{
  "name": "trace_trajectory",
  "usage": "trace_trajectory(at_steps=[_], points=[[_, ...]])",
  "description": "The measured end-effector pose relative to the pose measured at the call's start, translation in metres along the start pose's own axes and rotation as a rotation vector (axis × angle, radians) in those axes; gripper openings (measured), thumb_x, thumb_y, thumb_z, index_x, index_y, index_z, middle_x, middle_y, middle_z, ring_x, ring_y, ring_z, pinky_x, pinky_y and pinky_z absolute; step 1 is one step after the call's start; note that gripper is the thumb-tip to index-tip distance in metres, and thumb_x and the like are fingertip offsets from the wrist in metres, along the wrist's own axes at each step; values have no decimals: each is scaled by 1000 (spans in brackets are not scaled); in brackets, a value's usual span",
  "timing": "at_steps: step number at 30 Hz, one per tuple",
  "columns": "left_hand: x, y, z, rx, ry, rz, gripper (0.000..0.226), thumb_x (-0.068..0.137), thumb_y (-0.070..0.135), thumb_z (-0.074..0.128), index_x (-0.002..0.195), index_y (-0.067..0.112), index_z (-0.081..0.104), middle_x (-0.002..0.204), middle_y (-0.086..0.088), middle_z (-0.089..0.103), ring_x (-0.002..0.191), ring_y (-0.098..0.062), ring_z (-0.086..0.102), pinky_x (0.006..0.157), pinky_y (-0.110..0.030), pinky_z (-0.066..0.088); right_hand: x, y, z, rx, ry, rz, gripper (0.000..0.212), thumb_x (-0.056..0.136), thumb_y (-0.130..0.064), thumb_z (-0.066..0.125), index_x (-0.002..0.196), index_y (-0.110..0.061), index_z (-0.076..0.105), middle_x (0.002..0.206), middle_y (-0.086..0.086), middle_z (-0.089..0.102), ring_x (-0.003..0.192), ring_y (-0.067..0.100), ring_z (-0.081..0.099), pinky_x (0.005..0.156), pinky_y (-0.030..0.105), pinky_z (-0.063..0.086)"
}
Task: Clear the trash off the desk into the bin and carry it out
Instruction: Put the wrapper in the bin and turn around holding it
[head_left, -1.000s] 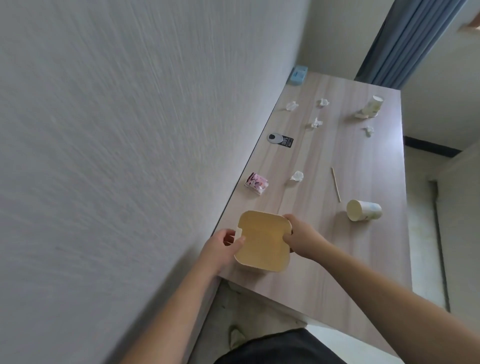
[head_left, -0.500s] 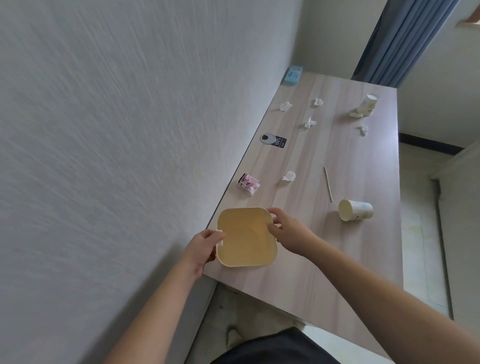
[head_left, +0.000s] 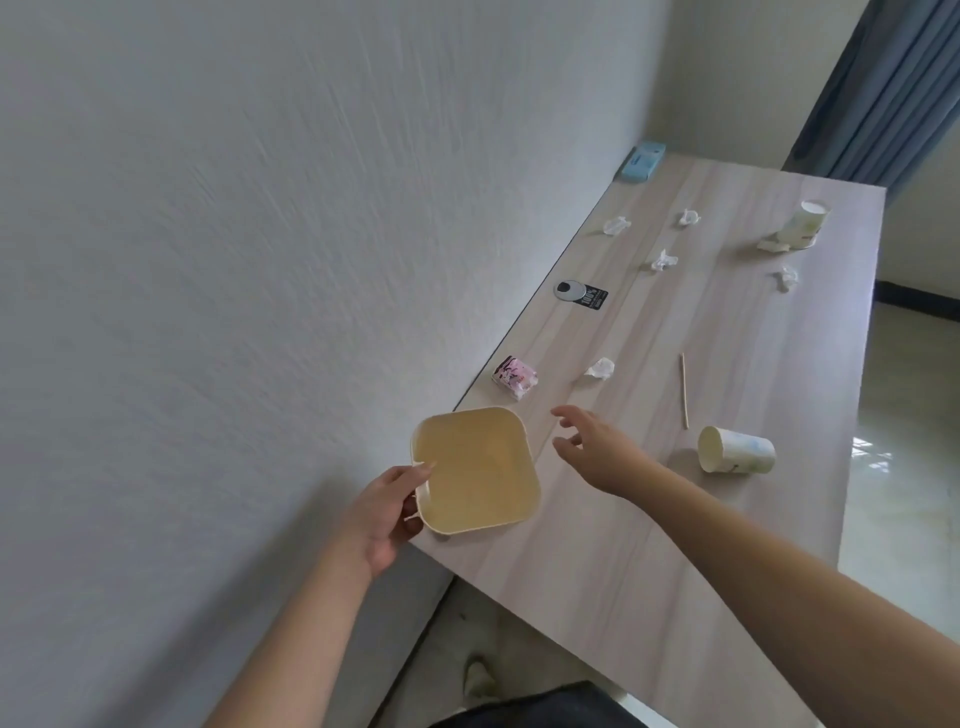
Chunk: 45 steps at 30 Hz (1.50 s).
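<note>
My left hand (head_left: 387, 512) grips the near-left corner of a tan square paper box (head_left: 475, 470) at the desk's near-left edge by the wall. To the right of the box my right hand (head_left: 595, 449) hovers over the wooden desk (head_left: 597, 561), fingers spread, holding nothing. Trash lies on the desk: a paper cup on its side (head_left: 735, 457), a wooden stick (head_left: 684, 389), a pink wrapper (head_left: 515, 378), a crumpled tissue (head_left: 600, 370) and several more tissue scraps (head_left: 664, 260) farther back. A second paper cup (head_left: 802, 224) lies tilted at the far right. No bin is in view.
A grey wall runs along the desk's left side. A blue tissue pack (head_left: 643, 162) sits in the far corner and a black tag (head_left: 582, 294) lies near the wall. Blue curtains (head_left: 883, 88) hang beyond the far end. Tiled floor (head_left: 909, 467) lies to the right.
My right hand has let go of the tan box and drawn off to the right, fingers spreading. The left hand keeps hold of the box, whose open side now faces up.
</note>
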<state>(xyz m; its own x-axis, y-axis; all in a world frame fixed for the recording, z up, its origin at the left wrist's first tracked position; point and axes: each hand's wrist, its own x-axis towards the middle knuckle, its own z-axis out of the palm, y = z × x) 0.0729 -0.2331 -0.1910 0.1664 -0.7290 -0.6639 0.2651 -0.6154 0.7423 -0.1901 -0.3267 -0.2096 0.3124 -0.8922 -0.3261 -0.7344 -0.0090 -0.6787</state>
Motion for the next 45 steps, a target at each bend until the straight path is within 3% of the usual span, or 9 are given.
trace_trajectory(at_steps=[6, 16, 20, 24, 29, 33, 37, 41, 45], points=[[8, 0, -3, -36, -9, -18, 29, 74, 29, 73, 92, 11, 61, 66, -1, 63, 60, -16, 53, 58, -30, 41, 45, -6, 10, -107, 31, -40, 44, 95, -29, 47, 138, -20, 39, 133, 8, 47, 110, 25, 52, 95, 38, 43], [52, 16, -10, -15, -95, -37, 60, 53, 45, 87, 97, 12, 61, 89, -14, 54, 85, -27, 47, 75, -40, 43, 138, -12, 45, -288, 40, -15, 57, 91, -28, 51, 143, -16, 31, 147, 11, 34, 126, 34, 40, 99, 43, 39], [57, 17, -6, 0, -94, -52, 47, 65, 38, 79, 96, 9, 59, 75, -6, 60, 73, -24, 53, 69, -37, 47, 166, -5, 49, -323, 34, 31, 68, 89, -26, 49, 149, -21, 17, 155, 5, 20, 136, 31, 28, 105, 45, 31], [59, 14, -6, 4, -73, -60, 49, 66, 38, 78, 100, 8, 59, 92, -15, 63, 86, -31, 54, 80, -45, 46, 182, 4, 55, -352, 34, 52, 79, 87, -17, 44, 150, -32, -1, 161, -1, -1, 145, 28, 12, 112, 47, 20], [66, 10, -14, -3, -58, -59, 42, 68, 34, 75, 96, 8, 58, 86, -13, 65, 81, -29, 57, 74, -41, 48, 198, 9, 67, -483, -58, 88, 80, 85, -22, 42, 148, -39, -4, 158, 0, -21, 146, 27, -11, 116, 47, 8], [71, -1, -18, -11, -38, -63, 28, 82, 24, 68, 100, 6, 56, 68, -2, 67, 65, -18, 61, 65, -34, 50, 207, 12, 75, -566, -91, 4, 70, 85, -24, 45, 147, -34, 13, 159, 6, -6, 146, 29, 0, 114, 46, 17], [69, 0, -16, -13, -43, -67, 35, 72, 28, 75, 95, 7, 57, 68, -3, 67, 67, -20, 61, 65, -35, 50, 195, 26, 84, -612, -40, -29, 60, 86, -17, 47, 142, -28, 27, 154, 11, 17, 139, 32, 20, 105, 45, 31], [66, 2, -16, -15, -42, -53, 43, 64, 32, 79, 94, 9, 57, 72, -6, 66, 71, -24, 59, 71, -38, 47, 174, 42, 91, -659, 75, -75, 38, 87, -16, 51, 125, -18, 47, 123, 14, 47, 105, 36, 49, 79, 43, 46], [60, -4, -12, -12, -44, -40, 43, 64, 31, 79, 94, 9, 56, 75, -6, 65, 72, -23, 59, 68, -36, 48, 141, 63, 91, -577, 124, -10, 25, 84, -13, 54, 108, -7, 52, 103, 18, 49, 91, 37, 51, 63, 43, 50]])
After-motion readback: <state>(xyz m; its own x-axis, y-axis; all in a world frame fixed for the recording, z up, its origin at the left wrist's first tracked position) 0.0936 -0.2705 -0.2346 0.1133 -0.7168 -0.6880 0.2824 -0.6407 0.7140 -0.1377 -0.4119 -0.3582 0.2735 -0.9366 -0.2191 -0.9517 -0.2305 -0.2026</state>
